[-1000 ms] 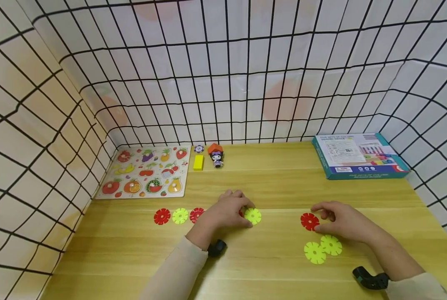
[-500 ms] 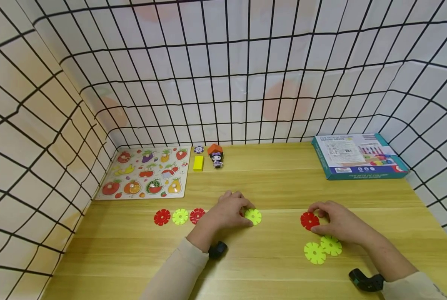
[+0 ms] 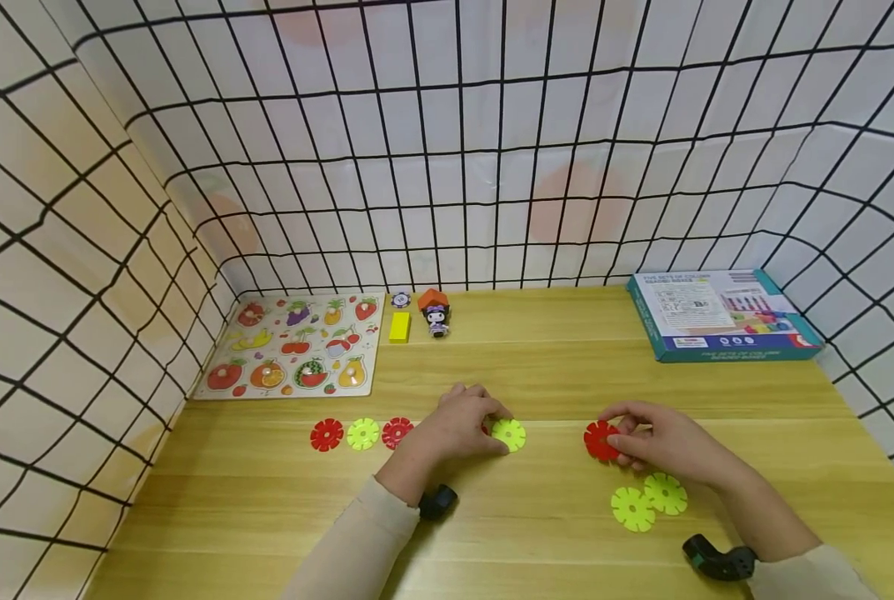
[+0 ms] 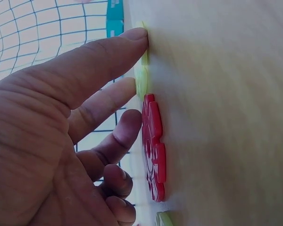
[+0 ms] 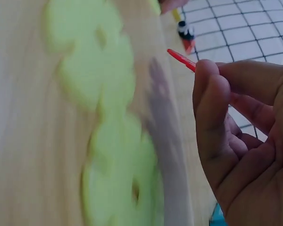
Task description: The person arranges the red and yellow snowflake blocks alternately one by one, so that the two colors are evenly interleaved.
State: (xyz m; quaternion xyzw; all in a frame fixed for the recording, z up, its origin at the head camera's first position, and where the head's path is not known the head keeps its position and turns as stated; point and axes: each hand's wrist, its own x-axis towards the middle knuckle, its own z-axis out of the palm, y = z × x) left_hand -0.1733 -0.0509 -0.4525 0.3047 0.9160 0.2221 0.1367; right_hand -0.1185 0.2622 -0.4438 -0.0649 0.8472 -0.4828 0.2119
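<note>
My left hand (image 3: 461, 425) rests over a row of notched plastic snowflake discs, thumb and index finger at opposite edges of the yellow-green disc (image 3: 509, 434) at the row's right end. Beside it lies a red disc (image 4: 154, 150), mostly under this hand in the head view. Farther left in the row are a red disc (image 3: 327, 434), a yellow-green disc (image 3: 362, 433) and another red disc (image 3: 397, 432). My right hand (image 3: 660, 442) pinches a red snowflake disc (image 3: 600, 440) between thumb and fingers, raised off the table. Two yellow-green discs (image 3: 632, 509) lie overlapping below it.
A fruit puzzle board (image 3: 289, 346) lies at the back left. Beside it stand a yellow block (image 3: 399, 327), a poker-chip-like disc (image 3: 401, 300), an orange piece (image 3: 433, 299) and a small figurine (image 3: 437, 320). A boxed toy (image 3: 724, 317) sits back right, before the grid-patterned curtain (image 3: 476, 167).
My right hand has closed on the red disc, lifted it and moved it slightly left. My left hand stays at the end of the row.
</note>
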